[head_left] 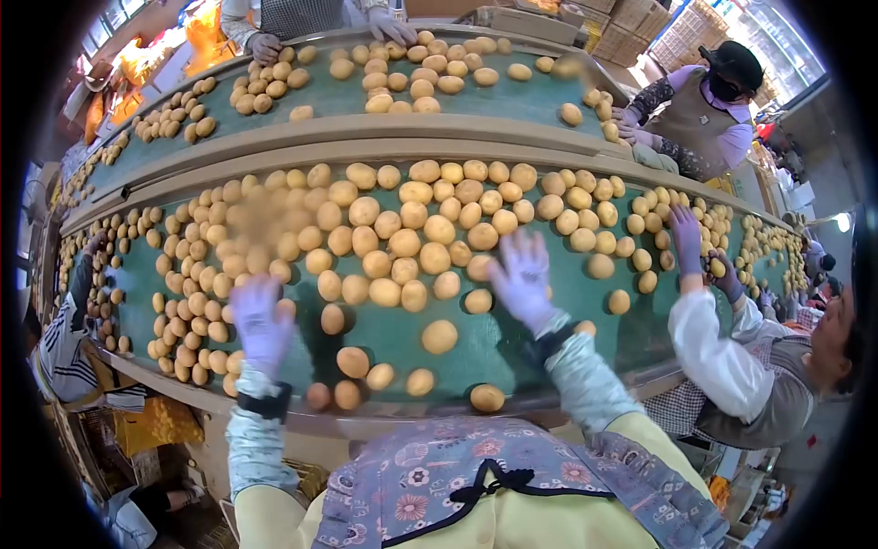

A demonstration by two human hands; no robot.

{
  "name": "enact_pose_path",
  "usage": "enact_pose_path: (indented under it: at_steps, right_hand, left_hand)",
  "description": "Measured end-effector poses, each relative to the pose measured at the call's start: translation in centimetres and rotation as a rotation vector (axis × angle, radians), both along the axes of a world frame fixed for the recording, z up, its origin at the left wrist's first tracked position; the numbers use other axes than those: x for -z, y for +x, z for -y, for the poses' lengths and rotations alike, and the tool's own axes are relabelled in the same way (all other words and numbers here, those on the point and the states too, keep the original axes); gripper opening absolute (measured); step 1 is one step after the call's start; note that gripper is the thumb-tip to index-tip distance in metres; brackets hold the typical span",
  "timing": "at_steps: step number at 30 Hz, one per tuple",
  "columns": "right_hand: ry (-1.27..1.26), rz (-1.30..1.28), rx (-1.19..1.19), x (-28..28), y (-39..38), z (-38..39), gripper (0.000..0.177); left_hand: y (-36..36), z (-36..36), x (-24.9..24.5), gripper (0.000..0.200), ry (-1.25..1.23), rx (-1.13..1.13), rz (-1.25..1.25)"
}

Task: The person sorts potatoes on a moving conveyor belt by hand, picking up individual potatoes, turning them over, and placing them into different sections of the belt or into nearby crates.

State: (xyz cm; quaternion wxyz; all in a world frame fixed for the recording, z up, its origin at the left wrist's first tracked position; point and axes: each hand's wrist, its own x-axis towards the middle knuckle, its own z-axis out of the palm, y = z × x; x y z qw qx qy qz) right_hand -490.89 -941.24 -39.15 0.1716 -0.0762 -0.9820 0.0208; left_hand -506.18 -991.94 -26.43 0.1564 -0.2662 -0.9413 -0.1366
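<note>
Many potatoes (439,337) lie over the green conveyor belt (402,329) in front of me. My left hand (262,320), in a lilac glove, is over the belt at the edge of the dense left pile, fingers apart. My right hand (525,279), gloved alike, rests spread against potatoes right of the middle, with nothing seen in its grip. Between my hands a few loose potatoes are scattered toward the near edge, one of them darker and reddish (318,396).
A beige divider (384,137) separates this belt from a second one behind, also carrying potatoes. Co-workers stand at the far side, the left and close on my right, where a gloved hand (686,240) reaches over the belt. A metal rim (439,403) borders the near side.
</note>
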Motion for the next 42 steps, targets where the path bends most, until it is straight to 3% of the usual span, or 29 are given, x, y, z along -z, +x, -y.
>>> enact_pose_path:
  at_steps: [1,2,3,5,6,9,10,11,14,17,19,21,24,26,27,28,30,31,33,34,36,38,39,40,41,42]
  right_hand:
    - [-0.148,-0.012,-0.025,-4.2,0.4,5.3,0.078]
    - [-0.262,0.14,-0.102,-8.2,0.6,10.4,0.076]
    - [-0.375,0.289,-0.176,-10.5,1.0,14.1,0.075]
    - [-0.326,0.095,-0.382,-6.9,2.0,16.5,0.063]
    - [-0.567,-0.027,-0.489,-7.0,1.1,15.5,0.048]
    - [-0.652,0.031,-0.344,-8.6,-2.1,12.5,0.038]
    - [-0.474,-0.134,-0.291,-10.4,-4.4,11.9,0.033]
    - [-0.413,-0.133,-0.229,-11.1,-7.3,11.2,0.032]
    - [-0.236,0.066,-0.046,-11.4,-15.5,8.7,0.038]
    - [-0.244,0.453,0.201,-12.1,-20.9,8.3,0.038]
    - [-0.213,0.512,0.218,-11.6,-22.8,8.7,0.041]
    - [-0.359,0.423,0.187,-10.1,-22.8,8.1,0.042]
    - [-0.379,0.329,0.195,-6.4,-19.8,10.7,0.035]
    - [-0.215,0.134,0.142,-3.0,-16.8,14.1,0.028]
    - [-0.247,0.189,0.176,-3.9,-15.1,16.7,0.023]
    - [-0.227,0.073,0.112,-3.2,-13.3,19.2,0.021]
    - [-0.472,0.119,0.002,-2.1,-10.5,23.1,0.026]
    - [-0.574,0.137,-0.01,-2.0,-9.3,25.1,0.028]
    - [-0.849,0.162,-0.096,-4.1,-6.3,26.3,0.032]
    - [-0.889,0.103,-0.018,-4.4,-5.1,26.7,0.036]
    - [-0.983,-0.069,0.156,-5.9,-1.9,26.4,0.042]
    - [-0.875,-0.352,0.34,-6.5,2.2,24.6,0.037]
    - [-0.517,-0.498,0.334,-7.5,5.1,23.7,0.034]
    - [-0.615,-0.415,0.574,-7.6,8.0,22.4,0.032]
    - [-0.505,-0.359,0.711,-9.9,11.2,22.9,0.033]
    - [-0.353,-0.261,0.764,-7.9,14.2,22.5,0.039]
  left_hand:
    - [1.5,-3.6,-0.3,0.061,0.145,0.13,0.145]
    - [4.0,-7.1,-0.1,0.064,0.25,0.27,0.165]
    - [6.3,-9.8,0.2,0.077,0.175,0.439,0.298]
    - [10.2,-13.3,0.8,0.092,0.241,0.774,0.407]
    - [11.6,-13.5,1.4,0.095,0.272,0.739,0.404]
    - [11.7,-10.5,4.2,0.101,0.197,0.764,0.352]
    - [11.5,-9.2,5.0,0.102,0.088,0.781,0.34]
    - [11.5,-8.1,5.7,0.102,-0.017,0.796,0.318]
    - [11.6,-5.8,5.8,0.094,0.016,0.849,0.303]
    - [11.0,-1.4,6.5,0.086,-0.055,0.802,0.366]
    - [9.9,2.1,7.6,0.08,-0.077,0.746,0.406]
    - [9.1,5.8,7.0,0.052,-0.062,0.441,0.35]
    - [6.6,9.7,8.3,0.046,0.048,0.34,0.23]
    - [5.5,9.6,7.0,0.044,0.113,0.325,0.225]
    - [4.9,8.9,6.3,0.043,0.169,0.311,0.228]
    - [4.5,7.5,5.8,0.045,0.222,0.376,0.202]
    - [4.4,3.5,3.0,0.047,0.366,0.575,0.097]
    - [3.9,2.0,3.6,0.07,0.381,0.641,0.216]
    - [5.4,-0.3,2.9,0.078,0.28,0.829,0.246]
    - [6.6,-1.2,2.0,0.081,0.245,0.903,0.197]
    - [7.0,-0.5,5.1,0.082,0.269,1.018,0.115]
    - [5.9,2.1,5.3,0.081,0.183,1.108,0.066]
    - [5.7,4.1,4.4,0.07,0.056,1.042,0.08]
    - [5.7,6.4,2.8,0.059,-0.067,0.967,0.093]
    - [5.1,8.4,2.9,0.057,-0.097,0.951,0.113]
    - [4.2,10.4,3.1,0.056,-0.108,0.942,0.127]
